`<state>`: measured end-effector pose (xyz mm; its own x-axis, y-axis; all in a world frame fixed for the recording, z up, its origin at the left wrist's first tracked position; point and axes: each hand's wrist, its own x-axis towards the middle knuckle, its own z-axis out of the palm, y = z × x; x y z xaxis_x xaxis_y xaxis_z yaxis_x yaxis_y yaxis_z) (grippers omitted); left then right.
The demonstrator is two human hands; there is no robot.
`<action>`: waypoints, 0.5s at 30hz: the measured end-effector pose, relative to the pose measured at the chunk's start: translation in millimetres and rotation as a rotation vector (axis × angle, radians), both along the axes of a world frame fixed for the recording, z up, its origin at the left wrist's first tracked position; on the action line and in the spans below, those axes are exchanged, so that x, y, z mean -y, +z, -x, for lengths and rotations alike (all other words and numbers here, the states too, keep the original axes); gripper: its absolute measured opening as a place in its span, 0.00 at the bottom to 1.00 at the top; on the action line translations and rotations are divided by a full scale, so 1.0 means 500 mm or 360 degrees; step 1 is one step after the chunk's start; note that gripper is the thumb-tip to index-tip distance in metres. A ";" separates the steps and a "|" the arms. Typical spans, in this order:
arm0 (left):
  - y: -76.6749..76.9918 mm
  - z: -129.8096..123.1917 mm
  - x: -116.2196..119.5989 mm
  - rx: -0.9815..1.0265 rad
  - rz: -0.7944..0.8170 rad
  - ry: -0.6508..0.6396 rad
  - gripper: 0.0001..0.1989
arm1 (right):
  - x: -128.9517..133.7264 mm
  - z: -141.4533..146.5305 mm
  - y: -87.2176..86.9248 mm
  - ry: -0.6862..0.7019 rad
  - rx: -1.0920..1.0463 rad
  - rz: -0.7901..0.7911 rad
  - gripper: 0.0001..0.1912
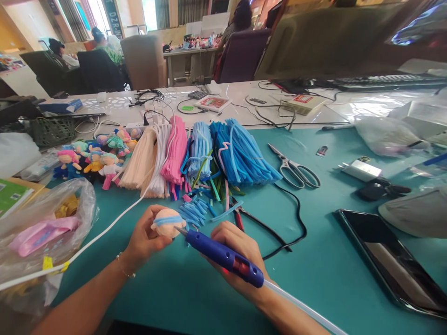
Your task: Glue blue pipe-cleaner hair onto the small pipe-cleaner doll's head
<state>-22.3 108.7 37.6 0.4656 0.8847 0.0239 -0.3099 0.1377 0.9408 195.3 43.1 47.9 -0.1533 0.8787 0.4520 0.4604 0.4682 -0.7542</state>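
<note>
Between the thumb and fingers of my left hand (148,235) is a peach doll head (167,229) with light-blue pipe cleaner strips laid across it. My right hand (237,246) is wrapped round a dark-blue glue gun (223,256), a clear glue stick (300,304) sticking out of its back end. The gun's metal nozzle touches or almost touches the head; I cannot tell which. Just beyond the head lies a pile of short cut light-blue pipe cleaner pieces (193,211). Red-handled pliers (239,219) lie past my right hand, partly hidden.
Bundles of pink (174,153) and blue pipe cleaners (244,153) lie behind. Small finished dolls (94,158) cluster left, near a plastic bag (82,200). Scissors (295,168), a black cable (303,223), a charger (361,170) and a phone (387,260) occupy the right. A white cord (115,221) crosses left.
</note>
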 end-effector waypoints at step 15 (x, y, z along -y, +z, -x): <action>-0.003 -0.003 0.000 0.0063 -0.0005 0.0003 0.21 | -0.005 0.000 0.001 -0.0135 0.0161 -0.0061 0.14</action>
<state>-20.6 108.8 35.9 0.4624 0.8855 0.0449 -0.3471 0.1342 0.9282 195.3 45.6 48.6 -0.1256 0.8730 0.4713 0.5722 0.4518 -0.6844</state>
